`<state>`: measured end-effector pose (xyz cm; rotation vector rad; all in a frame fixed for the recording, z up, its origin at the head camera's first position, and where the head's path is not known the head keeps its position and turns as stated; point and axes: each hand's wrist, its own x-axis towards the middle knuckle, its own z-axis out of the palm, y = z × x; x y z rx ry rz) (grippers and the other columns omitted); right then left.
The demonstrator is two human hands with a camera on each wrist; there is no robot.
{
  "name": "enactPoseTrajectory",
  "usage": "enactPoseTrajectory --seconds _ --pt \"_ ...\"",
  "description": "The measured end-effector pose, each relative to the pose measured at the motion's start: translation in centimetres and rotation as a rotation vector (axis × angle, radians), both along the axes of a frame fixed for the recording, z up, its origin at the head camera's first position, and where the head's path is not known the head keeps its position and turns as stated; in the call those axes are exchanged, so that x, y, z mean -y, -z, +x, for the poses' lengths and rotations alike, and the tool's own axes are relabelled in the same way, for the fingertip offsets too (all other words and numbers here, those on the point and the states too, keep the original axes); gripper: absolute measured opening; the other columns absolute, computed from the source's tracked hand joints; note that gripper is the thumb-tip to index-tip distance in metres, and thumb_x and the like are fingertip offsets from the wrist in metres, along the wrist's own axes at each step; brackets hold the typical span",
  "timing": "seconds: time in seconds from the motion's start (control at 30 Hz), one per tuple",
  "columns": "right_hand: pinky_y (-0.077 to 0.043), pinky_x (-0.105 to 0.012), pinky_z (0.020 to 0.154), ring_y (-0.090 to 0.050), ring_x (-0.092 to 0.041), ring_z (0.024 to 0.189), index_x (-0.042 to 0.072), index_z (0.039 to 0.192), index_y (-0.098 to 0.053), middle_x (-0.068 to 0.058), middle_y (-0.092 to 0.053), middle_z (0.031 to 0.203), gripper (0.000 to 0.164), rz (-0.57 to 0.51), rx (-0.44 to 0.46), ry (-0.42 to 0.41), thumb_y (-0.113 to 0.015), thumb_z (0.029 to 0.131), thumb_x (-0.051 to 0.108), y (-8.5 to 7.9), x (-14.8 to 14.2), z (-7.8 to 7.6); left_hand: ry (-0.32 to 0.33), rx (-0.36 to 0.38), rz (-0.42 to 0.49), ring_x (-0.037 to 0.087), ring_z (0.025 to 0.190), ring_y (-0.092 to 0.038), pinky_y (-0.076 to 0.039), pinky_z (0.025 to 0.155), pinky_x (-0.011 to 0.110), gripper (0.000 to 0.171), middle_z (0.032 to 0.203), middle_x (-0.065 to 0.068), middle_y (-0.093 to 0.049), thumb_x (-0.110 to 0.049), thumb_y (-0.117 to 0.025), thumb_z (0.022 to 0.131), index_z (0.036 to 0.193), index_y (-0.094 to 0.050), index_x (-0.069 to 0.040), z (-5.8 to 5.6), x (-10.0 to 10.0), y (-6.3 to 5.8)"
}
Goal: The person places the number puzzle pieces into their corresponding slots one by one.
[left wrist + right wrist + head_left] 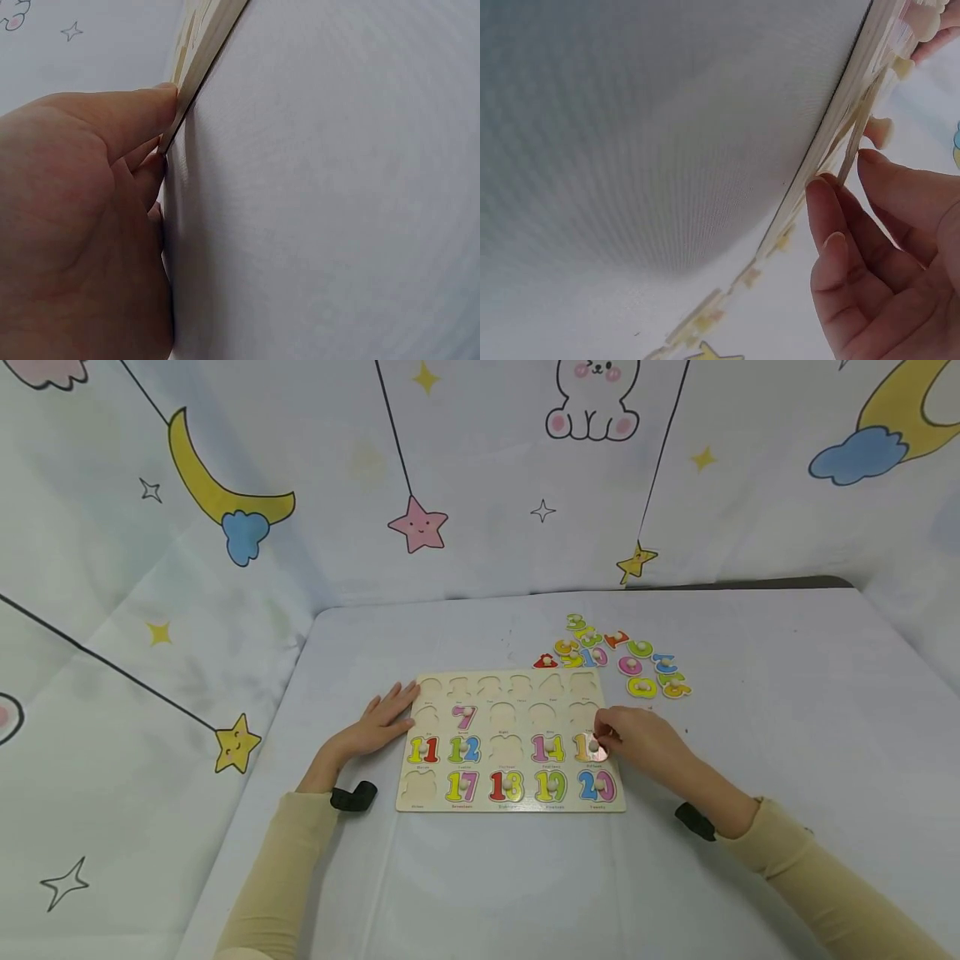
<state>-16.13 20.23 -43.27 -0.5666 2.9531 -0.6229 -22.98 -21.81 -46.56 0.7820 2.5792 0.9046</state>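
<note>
A wooden number puzzle board [480,766] lies flat, with several pieces such as the 12 [464,749] and the 20 [597,787] in its recesses. My left hand [381,720] rests with extended fingers against the board's upper left edge. In the left wrist view, the thumb [142,112] touches the board's side. At the board's right edge, my right hand [641,739] pinches a knobbed number piece [585,747] that shows a 1; fingers partly cover its other digit. The right wrist view has this piece [851,150] tilted over the board, one edge between thumb and fingers.
Loose number pieces lie behind the board and to its right, among them a 10 [594,657], a pink 0 [630,666] and a red 4 [545,662]. A white cloth [495,885] covers the table. A patterned curtain [480,460] hangs behind.
</note>
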Motion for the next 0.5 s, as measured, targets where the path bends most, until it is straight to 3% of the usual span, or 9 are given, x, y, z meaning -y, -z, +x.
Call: enactPoseTrajectory --seconds 0.5 --pt "-0.048 -0.029 0.065 -0.050 -0.015 0.070 0.011 0.080 -0.063 0.003 -0.050 0.077 0.012 0.046 0.010 -0.034 -0.074 0.080 0.006 0.32 -0.06 0.10 0.003 0.008 -0.007 0.025 0.140 0.005 0.008 0.108 0.047 0.062 0.155 0.009 -0.008 -0.026 -0.044 0.101 0.151 -0.013 -0.008 -0.24 0.13 0.19"
